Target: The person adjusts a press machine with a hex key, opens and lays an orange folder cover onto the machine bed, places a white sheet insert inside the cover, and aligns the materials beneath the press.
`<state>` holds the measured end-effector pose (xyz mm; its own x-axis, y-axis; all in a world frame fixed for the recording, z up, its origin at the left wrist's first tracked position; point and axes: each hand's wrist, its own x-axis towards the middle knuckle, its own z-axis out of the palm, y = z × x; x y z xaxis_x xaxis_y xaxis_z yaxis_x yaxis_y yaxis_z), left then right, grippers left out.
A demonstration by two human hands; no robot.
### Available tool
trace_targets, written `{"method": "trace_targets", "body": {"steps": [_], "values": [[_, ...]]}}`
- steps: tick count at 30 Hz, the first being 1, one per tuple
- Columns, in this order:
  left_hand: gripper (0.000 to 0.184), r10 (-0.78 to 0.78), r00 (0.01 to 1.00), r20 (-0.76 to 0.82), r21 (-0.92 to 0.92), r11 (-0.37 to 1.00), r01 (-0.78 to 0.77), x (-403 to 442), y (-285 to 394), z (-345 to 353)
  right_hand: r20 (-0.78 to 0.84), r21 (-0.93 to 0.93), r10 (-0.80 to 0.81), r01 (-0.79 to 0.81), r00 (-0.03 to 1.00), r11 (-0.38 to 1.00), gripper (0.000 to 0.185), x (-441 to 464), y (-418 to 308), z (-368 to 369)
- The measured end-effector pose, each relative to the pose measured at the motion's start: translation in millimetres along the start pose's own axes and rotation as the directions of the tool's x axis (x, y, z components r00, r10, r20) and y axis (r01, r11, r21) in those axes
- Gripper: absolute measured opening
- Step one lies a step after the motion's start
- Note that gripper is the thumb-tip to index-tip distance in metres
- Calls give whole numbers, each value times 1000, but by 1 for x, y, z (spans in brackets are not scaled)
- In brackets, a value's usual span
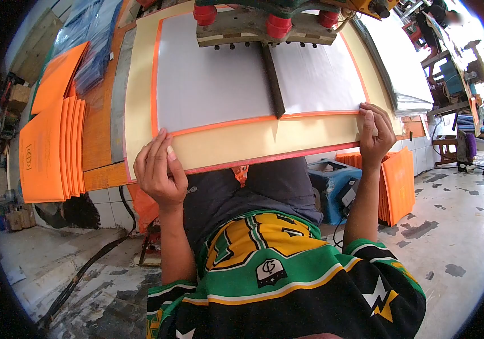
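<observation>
An orange-edged cover [219, 125] lies spread on a cream board [242, 141], with pale grey-white sheets [214, 73] over its two halves. My left hand [161, 169] is at the near left corner of the cover, fingers and thumb closed on it. At the near right corner, my right hand [376, 133] pinches the cover's edge in the same way. A dark metal bar [273, 82] runs down the middle between the two sheets. Above the far part hangs a machine head [264, 37] with red cylinders, which hides the cover's far edge.
Orange covers [50, 152] stand stacked on the wooden table [96, 130] at left, with clear plastic [92, 62] behind them. A pile of white sheets [406, 73] lies at right. Below are more orange covers [397, 189] and a blue stool-like object [332, 183]. A person [435, 25] is far right.
</observation>
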<state>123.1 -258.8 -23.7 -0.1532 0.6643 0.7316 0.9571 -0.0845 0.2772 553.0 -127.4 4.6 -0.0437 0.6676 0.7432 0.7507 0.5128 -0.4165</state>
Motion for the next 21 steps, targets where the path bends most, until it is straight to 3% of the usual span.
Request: {"method": "trace_targets", "body": {"steps": [21], "values": [[29,-6,1000,11,5,1000,5,0,1,-1,-1,-2,0,0,1000,1000,26,0,1,0]]}}
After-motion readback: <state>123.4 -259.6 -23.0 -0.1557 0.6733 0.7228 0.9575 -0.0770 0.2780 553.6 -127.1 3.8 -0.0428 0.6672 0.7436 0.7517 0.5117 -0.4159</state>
